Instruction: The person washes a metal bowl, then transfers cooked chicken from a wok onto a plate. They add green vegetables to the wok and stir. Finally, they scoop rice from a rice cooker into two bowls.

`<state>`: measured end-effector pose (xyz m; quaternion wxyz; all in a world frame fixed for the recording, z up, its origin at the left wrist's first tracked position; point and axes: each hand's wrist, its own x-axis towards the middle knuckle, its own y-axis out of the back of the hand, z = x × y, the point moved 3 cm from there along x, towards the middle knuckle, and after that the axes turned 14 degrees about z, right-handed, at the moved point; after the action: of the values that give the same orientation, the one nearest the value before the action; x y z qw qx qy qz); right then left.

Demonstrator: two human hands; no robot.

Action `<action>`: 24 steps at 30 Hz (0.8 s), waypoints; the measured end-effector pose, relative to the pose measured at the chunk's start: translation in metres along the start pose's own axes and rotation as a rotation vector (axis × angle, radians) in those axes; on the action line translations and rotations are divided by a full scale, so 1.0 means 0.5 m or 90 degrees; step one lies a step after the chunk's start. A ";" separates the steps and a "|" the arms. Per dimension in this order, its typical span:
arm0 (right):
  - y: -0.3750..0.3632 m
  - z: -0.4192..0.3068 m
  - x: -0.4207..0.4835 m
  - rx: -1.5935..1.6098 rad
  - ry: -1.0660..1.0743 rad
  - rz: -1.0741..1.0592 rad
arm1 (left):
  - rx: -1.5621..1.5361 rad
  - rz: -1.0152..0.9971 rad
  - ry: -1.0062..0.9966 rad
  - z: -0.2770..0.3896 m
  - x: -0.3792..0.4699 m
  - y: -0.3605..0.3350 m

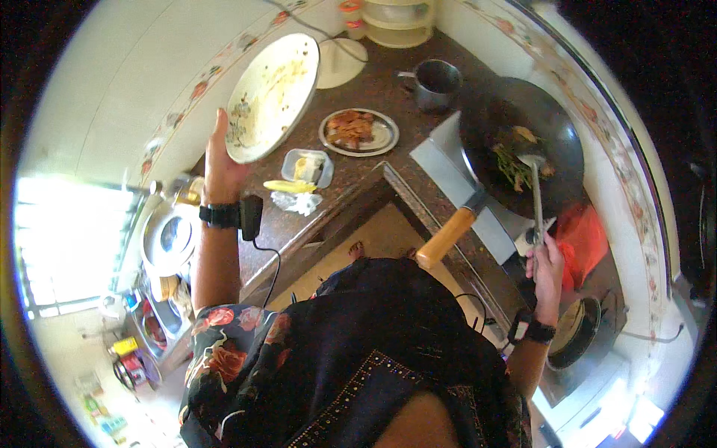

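Note:
My left hand holds a white plate by its edge, tilted up on its side above the counter. Brownish smears and dark bits cling to the plate's face, which has a floral print. On the right, my right hand grips the handle of a metal spatula. The spatula's head rests among greens and browned bits of food inside a dark wok. A wooden wok handle points towards me. The wok sits over a gas stove, whose burner is hidden.
An oval metal plate of reddish-brown food lies on the dark counter. Near it are a clear plastic tub, a dark mug and a round white lid. Beside the stove are a red plastic bag and another pan.

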<state>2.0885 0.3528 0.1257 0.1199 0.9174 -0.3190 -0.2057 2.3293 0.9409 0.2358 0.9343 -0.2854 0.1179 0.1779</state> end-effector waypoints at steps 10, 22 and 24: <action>-0.013 -0.223 -0.116 -0.124 0.362 0.259 | 0.029 0.154 0.089 -0.064 -0.160 0.457; -0.480 -0.291 -0.306 0.005 0.261 -0.271 | 0.169 0.261 0.071 -0.206 -0.154 0.693; -0.535 -0.296 -0.317 -0.019 0.288 -0.305 | 0.135 0.261 0.052 -0.227 -0.133 0.710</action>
<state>2.1861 0.6720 0.2110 0.1495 0.9869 -0.0561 -0.0238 2.1134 1.1327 -0.0091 0.8980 -0.1627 0.2289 0.3388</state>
